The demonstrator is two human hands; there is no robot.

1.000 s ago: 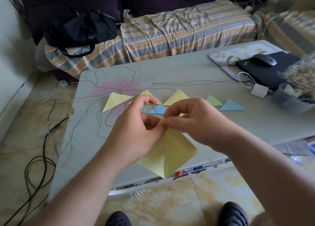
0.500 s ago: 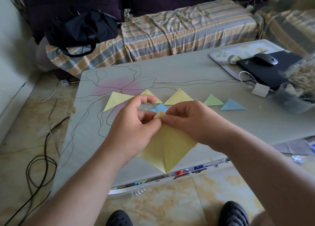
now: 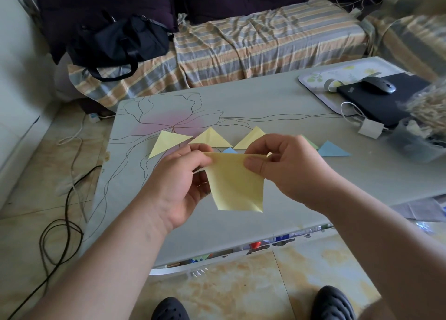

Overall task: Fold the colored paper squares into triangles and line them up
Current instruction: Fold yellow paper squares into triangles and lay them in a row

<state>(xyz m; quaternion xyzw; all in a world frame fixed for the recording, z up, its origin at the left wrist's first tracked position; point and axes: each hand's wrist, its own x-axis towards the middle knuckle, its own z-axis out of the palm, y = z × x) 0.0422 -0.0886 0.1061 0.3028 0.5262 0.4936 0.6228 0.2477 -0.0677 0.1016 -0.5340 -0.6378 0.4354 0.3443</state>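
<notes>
Both hands up over the table [image 3: 277, 107], holding one yellow paper [image 3: 235, 182] between them, clear of the tabletop.

Left hand [image 3: 178, 187]: fingers curled, thumb on the near face and fingertips behind, pinching the paper's top left corner. Palm turned partly toward the camera.

Right hand [image 3: 287, 165]: thumb flat on the near face of the paper at its top right, index finger curled over the top edge, so it's pinching too. Other fingers bent loosely behind; can't tell if they touch the paper.

Paper hangs down from the pinched top edge, which runs approx level between the two hands. Lower part tapers to a bottom edge w/ a small turned-up corner at lower right. Looks like doubled layers, but can't tell for sure.

Behind the hands, on the table, a row of folded triangles: yellow triangle at left [image 3: 166, 142], second yellow triangle [image 3: 211, 137], third yellow triangle [image 3: 251, 137], small blue triangle [image 3: 229, 150] peeking out just above the held paper, green triangle [image 3: 311, 143] mostly hidden by the right hand, blue triangle at right [image 3: 331, 149]. They lie near each other, roughly in a line left to right.

Far right of table: a black laptop [image 3: 376, 100] w/ a mouse [image 3: 379, 85] on top.
</notes>
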